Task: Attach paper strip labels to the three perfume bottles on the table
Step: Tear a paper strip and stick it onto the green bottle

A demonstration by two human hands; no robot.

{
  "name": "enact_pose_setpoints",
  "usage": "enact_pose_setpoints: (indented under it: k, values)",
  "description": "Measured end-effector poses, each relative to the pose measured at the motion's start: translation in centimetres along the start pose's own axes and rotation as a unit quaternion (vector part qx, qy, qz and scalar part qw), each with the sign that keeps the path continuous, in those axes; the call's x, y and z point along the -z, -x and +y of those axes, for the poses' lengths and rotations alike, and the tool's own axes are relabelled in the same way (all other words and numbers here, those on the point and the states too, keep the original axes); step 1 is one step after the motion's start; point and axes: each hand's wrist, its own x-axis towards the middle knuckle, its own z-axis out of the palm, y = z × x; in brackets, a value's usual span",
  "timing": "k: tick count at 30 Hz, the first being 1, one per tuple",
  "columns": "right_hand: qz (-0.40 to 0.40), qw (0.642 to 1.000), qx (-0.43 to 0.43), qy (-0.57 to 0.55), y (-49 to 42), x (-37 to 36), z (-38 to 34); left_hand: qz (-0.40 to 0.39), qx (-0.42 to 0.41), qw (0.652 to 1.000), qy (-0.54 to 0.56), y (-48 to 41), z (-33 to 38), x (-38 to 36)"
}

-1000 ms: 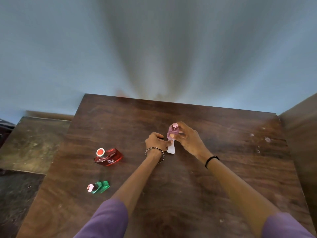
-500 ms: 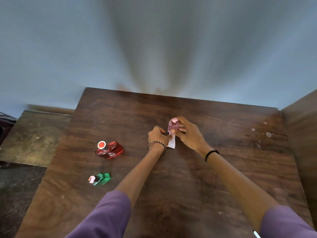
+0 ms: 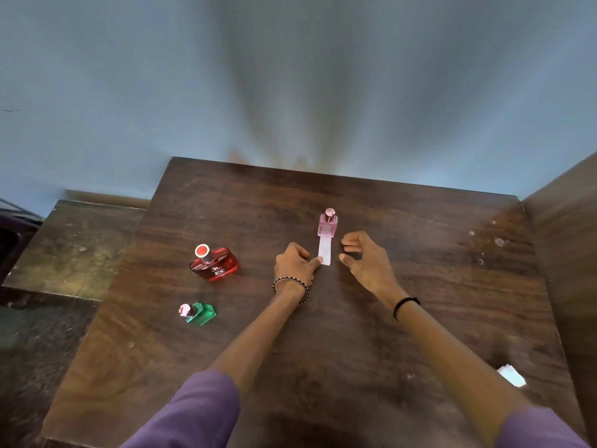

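A small pink perfume bottle (image 3: pixel 328 225) stands upright on the dark wooden table (image 3: pixel 323 334). A white paper strip (image 3: pixel 324 251) runs from the bottle's base toward me, flat on the table. My left hand (image 3: pixel 294 264) is curled, its thumb tip touching the strip's near left edge. Just right of the strip my right hand (image 3: pixel 365 260) hovers with fingers apart, holding nothing. A red perfume bottle (image 3: pixel 214 264) with a red round cap sits to the left. A smaller green bottle (image 3: pixel 198 313) with a pink cap lies nearer me.
More white paper (image 3: pixel 511 375) lies near the table's front right. A lower worn wooden surface (image 3: pixel 74 247) adjoins the table on the left. A wooden panel (image 3: pixel 565 221) rises along the right edge. A pale blue wall stands behind.
Both hands have let go of the pink bottle, which now stands on the table with the strip trailing from it. My right hand drew back to the right and opened.
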Motion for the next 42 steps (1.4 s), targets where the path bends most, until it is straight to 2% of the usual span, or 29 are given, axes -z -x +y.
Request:
enact_pose_setpoints:
  k: [4,9,14,19,22,25,31,35,42]
  values:
    - [0.016,1.0,-0.023,-0.013,3.9,0.5,1.1,-0.039,-0.025,0.999,-0.016,3.2,-0.7,-1.1]
    - [0.06,0.997,-0.04,-0.008,10.2,2.2,3.6,-0.133,-0.084,0.985,-0.075,7.8,-1.1,-4.5]
    - [0.121,0.991,-0.046,0.025,17.2,5.3,7.9,-0.252,-0.167,0.94,-0.157,12.8,-1.6,-8.3]
    - [0.202,0.97,-0.061,0.12,23.1,7.9,13.4,-0.313,-0.209,0.895,-0.237,17.5,-1.6,-10.8]
    - [0.237,0.958,-0.095,0.13,25.1,8.3,16.1,-0.316,-0.245,0.875,-0.275,19.3,-2.0,-11.6]
    - [0.218,0.959,-0.14,0.115,25.7,8.3,17.5,-0.306,-0.289,0.856,-0.299,20.7,-2.2,-11.9]
    - [0.197,0.969,-0.089,0.117,26.2,8.2,17.7,-0.304,-0.336,0.829,-0.326,21.6,-2.0,-12.6]
    - [0.224,0.967,-0.069,0.097,26.2,8.5,17.8,-0.303,-0.371,0.807,-0.345,22.1,-1.6,-13.2]
    - [0.252,0.957,-0.03,0.138,26.1,9.9,18.7,-0.303,-0.433,0.755,-0.389,22.6,-1.6,-14.3]
